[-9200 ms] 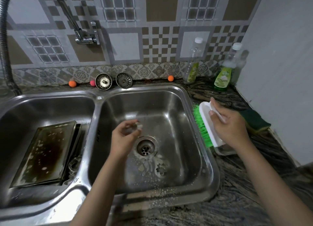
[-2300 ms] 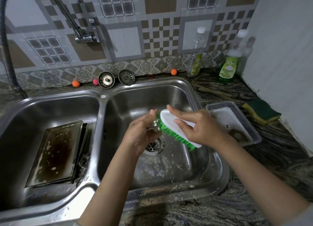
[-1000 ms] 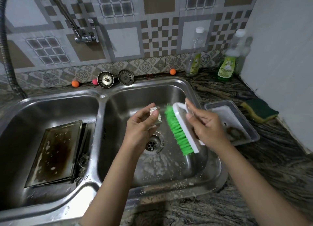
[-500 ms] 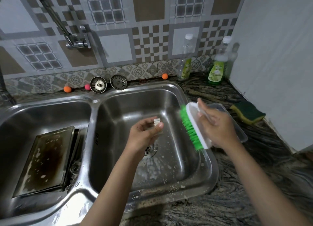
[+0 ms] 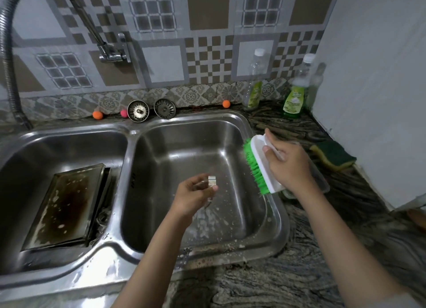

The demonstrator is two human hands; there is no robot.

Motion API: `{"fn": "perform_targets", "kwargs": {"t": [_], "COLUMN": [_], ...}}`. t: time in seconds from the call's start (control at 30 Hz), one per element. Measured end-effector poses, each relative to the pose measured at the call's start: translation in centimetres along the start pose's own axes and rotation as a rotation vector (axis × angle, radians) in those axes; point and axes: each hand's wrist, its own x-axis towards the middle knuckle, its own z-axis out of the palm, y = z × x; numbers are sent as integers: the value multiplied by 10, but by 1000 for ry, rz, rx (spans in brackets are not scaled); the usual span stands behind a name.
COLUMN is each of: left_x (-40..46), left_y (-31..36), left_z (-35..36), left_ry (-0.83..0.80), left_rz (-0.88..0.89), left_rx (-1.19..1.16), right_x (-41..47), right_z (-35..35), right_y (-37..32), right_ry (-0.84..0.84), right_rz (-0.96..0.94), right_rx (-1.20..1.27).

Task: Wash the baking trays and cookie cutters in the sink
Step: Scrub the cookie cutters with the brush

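Steel everywhere in the near part: double sink (image 5: 280,224), shiny, with rounded corners and foam spots on the front rim. Over the right basin, left hand (image 5: 192,198) with fingers curled, pinching small metal cookie cutter (image 5: 212,180) at the fingertips, cutter sticking out above the thumb, shape not clear. At the right rim, right hand (image 5: 289,163) closed around the white handle of brush (image 5: 259,165), green bristles turned left toward the basin, well apart from the cutter. Under this hand, clear plastic container (image 5: 321,179), mostly hidden. In the left basin, rectangular baking tray (image 5: 63,205), dark brown, stained, soapy, leaning on other metal pieces. Farther right, green and yellow sponge (image 5: 333,155) on veined stone counter. At the back, two round strainers (image 5: 151,110), small orange and pink balls, two bottles (image 5: 294,95) with green labels, writing not readable, patterned tiles behind.
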Motion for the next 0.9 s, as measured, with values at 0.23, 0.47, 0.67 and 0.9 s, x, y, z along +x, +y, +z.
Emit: {"fn": "perform_targets", "kwargs": {"t": [0.23,0.47,0.67,0.9], "left_x": [-3,-9,11,10], "left_y": [13,-3,-29,-13], "left_z": [-98,-248,-298,-278], "left_ry": [315,532,301,367], "left_rz": [174,13,-145,-28], "left_rx": [92,526,862,829], "right_x": [-18,-38,-52,-62], "right_z": [80,162,196,190], "right_y": [-42,-87,-101,-92], "right_ry": [-122,-205,-209,-168], "right_rz": [-98,-99,-72,16], "right_rx": [34,72,65,-9]}}
